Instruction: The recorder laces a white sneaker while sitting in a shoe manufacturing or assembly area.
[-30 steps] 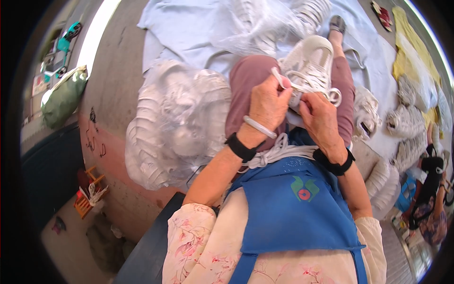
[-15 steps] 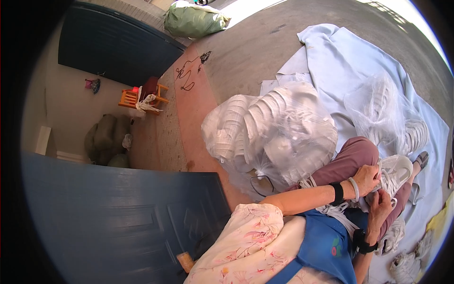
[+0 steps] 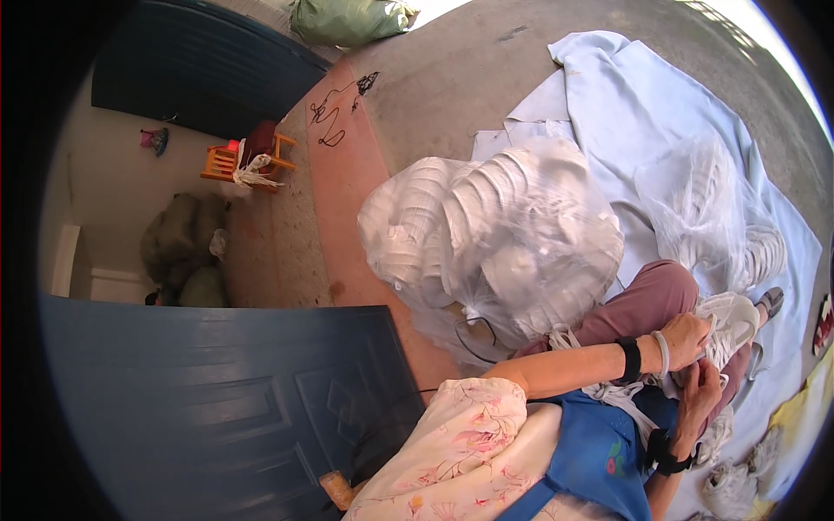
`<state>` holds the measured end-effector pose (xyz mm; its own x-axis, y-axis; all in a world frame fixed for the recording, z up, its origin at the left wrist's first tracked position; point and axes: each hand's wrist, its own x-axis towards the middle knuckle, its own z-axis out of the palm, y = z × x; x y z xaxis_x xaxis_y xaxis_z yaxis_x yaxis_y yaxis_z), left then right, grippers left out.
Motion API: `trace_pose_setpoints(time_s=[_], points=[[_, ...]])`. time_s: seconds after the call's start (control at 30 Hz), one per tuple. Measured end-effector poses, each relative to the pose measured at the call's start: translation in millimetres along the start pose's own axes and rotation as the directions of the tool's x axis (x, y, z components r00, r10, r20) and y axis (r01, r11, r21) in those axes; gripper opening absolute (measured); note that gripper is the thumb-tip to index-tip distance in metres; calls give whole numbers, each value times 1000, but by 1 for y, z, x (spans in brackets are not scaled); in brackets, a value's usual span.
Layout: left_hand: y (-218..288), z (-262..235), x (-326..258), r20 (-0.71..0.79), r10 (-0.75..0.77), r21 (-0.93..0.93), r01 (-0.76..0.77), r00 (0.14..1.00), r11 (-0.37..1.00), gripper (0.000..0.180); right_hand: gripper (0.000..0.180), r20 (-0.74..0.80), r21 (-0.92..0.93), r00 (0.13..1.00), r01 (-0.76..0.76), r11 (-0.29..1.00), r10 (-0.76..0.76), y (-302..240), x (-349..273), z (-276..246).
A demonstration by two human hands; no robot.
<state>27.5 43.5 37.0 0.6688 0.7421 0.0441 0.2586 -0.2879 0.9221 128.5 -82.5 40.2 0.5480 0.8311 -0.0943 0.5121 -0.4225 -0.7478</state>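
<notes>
Holding: left hand (image 3: 691, 337) curls its fingers round the white sneaker (image 3: 730, 326) on the lap; right hand (image 3: 699, 395) clenched at its near side, on what I cannot tell
Sneaker: just right of the clear bag of white shoes (image 3: 491, 239)
Beyond bag: pale blue sheet (image 3: 643, 113)
Left of bag: blue door (image 3: 217, 391)

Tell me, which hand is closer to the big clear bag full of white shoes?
The left hand. It rests on the white shoe in the lap, just right of the bag. The right hand sits below it, farther from the bag.
</notes>
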Motion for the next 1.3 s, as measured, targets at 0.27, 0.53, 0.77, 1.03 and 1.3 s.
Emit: trace_pose_setpoints(time_s=[0.27, 0.53, 0.77, 1.03, 1.3], points=[[-7, 14, 6, 21, -77, -36, 78, 997, 996, 15, 17, -31, -95, 992, 121, 988, -124, 4, -4, -3], [21, 12, -18, 12, 11, -16, -10, 1000, 1000, 22, 17, -73, -9, 997, 38, 999, -39, 19, -2, 1], [10, 21, -23, 93, 69, 123, -80, 993, 989, 24, 19, -18, -16, 993, -116, 993, 116, 31, 4, -5], [6, 20, -5, 29, 47, 37, -48, 998, 998, 23, 29, -6, 18, 988, -157, 987, 157, 53, 13, -21], [5, 36, -17, 14, 95, 249, -96, 995, 964, 22, 30, 5, -80, 998, -65, 995, 66, 49, 18, -15]])
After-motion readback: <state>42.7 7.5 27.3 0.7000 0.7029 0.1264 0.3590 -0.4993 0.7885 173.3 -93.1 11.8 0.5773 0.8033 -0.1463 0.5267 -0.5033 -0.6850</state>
